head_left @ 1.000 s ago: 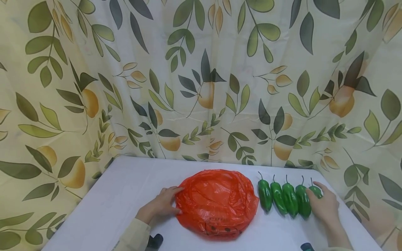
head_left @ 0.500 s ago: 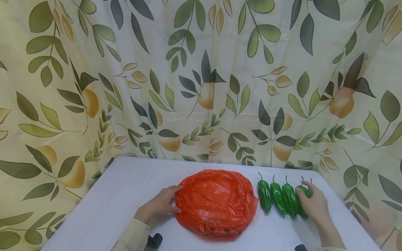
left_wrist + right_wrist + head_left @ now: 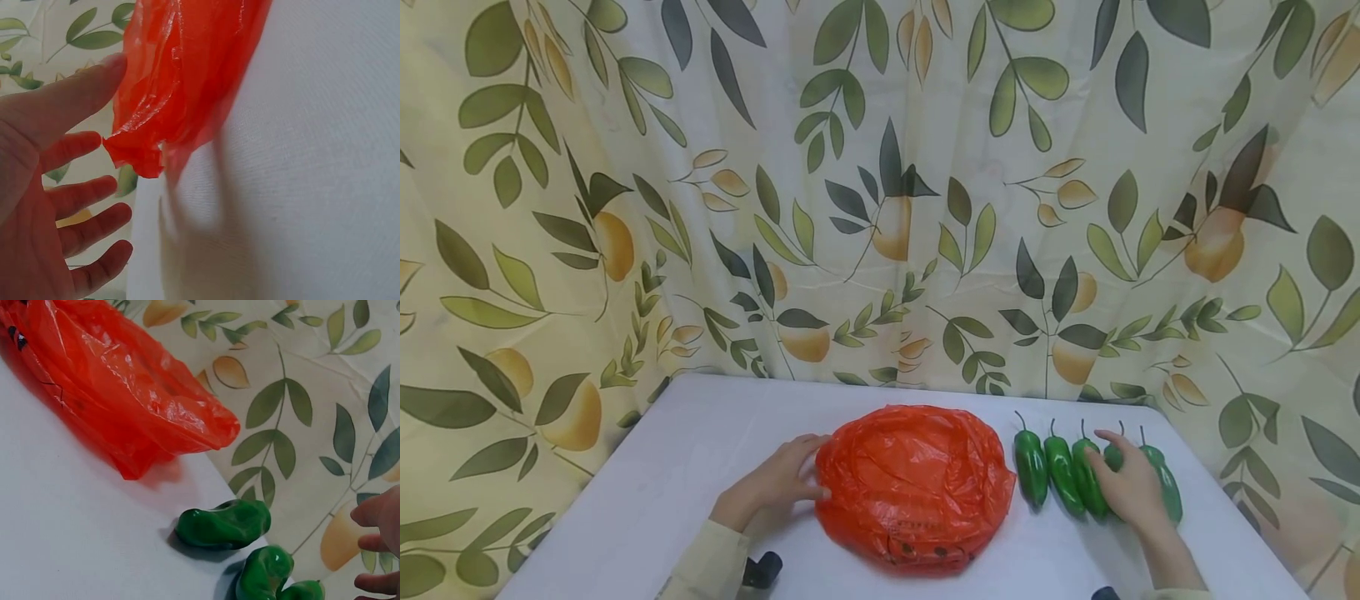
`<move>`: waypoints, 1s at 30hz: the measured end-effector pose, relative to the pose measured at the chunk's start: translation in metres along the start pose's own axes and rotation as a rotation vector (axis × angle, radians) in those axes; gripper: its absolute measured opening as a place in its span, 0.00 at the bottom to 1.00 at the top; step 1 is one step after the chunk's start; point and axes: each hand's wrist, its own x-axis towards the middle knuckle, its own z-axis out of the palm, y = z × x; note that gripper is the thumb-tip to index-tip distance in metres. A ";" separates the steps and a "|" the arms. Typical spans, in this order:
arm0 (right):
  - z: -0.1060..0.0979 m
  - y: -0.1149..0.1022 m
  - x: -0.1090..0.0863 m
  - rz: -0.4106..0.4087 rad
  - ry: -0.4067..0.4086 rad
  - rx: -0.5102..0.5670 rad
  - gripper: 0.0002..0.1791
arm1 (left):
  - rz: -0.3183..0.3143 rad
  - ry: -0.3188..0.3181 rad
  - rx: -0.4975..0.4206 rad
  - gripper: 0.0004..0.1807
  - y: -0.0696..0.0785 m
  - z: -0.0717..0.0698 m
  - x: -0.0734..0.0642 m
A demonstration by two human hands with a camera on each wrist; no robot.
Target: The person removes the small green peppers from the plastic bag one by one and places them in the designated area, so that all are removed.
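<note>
A red plastic bag (image 3: 917, 492) with an open mouth and a printed face lies on the white table. Beside its left edge my left hand (image 3: 778, 479) is spread, thumb and fingers straight; in the left wrist view the fingers (image 3: 94, 237) lie alongside the bag's crumpled red edge (image 3: 169, 94). To the bag's right, several green peppers (image 3: 1032, 468) lie in a row, stems pointing away. My right hand (image 3: 1131, 487) hovers over the row with fingers apart, partly covering the fourth pepper (image 3: 1113, 457). The rightmost pepper (image 3: 1165, 483) shows past the hand.
A leaf-and-fruit patterned curtain (image 3: 880, 208) hangs behind and around the table (image 3: 700, 442). Dark wrist-camera parts (image 3: 763, 570) show below the left sleeve (image 3: 707, 558). In the right wrist view, the bag (image 3: 125, 387) stands beyond the nearest pepper (image 3: 225, 524).
My right hand has moved left along the pepper row, from the rightmost pepper to the third and fourth, uncovering the rightmost one. My left hand and the bag have barely moved.
</note>
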 end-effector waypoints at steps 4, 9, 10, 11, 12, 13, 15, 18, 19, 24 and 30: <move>0.003 -0.004 -0.001 -0.014 -0.011 -0.002 0.33 | -0.002 0.015 0.010 0.44 0.004 -0.003 -0.001; 0.007 -0.010 -0.003 -0.038 -0.040 -0.017 0.34 | -0.007 0.028 0.013 0.43 0.008 -0.006 -0.002; 0.008 -0.011 -0.004 -0.051 -0.037 -0.024 0.34 | -0.010 0.033 0.012 0.43 0.009 -0.006 -0.003; 0.009 -0.012 -0.004 -0.062 -0.035 -0.027 0.34 | -0.014 0.037 0.013 0.43 0.010 -0.006 -0.003; 0.010 -0.013 -0.005 -0.072 -0.034 -0.032 0.34 | -0.019 0.042 0.009 0.42 0.011 -0.006 -0.003; 0.011 -0.014 -0.006 -0.080 -0.034 -0.036 0.34 | -0.021 0.049 0.005 0.42 0.011 -0.006 -0.004; 0.013 -0.016 -0.007 -0.094 -0.036 -0.042 0.34 | -0.025 0.068 -0.002 0.40 0.011 -0.005 -0.003; 0.015 -0.020 -0.010 -0.112 -0.039 -0.046 0.33 | -0.027 0.098 -0.004 0.39 0.010 -0.005 -0.003; 0.015 -0.021 -0.010 -0.118 -0.041 -0.044 0.34 | -0.025 0.106 0.000 0.39 0.010 -0.005 -0.004; 0.020 -0.033 -0.014 -0.176 -0.044 -0.043 0.34 | -0.029 0.120 0.009 0.39 0.011 -0.006 -0.005; 0.031 -0.044 -0.020 -0.228 -0.048 -0.052 0.33 | -0.013 0.101 0.018 0.39 0.012 -0.007 -0.004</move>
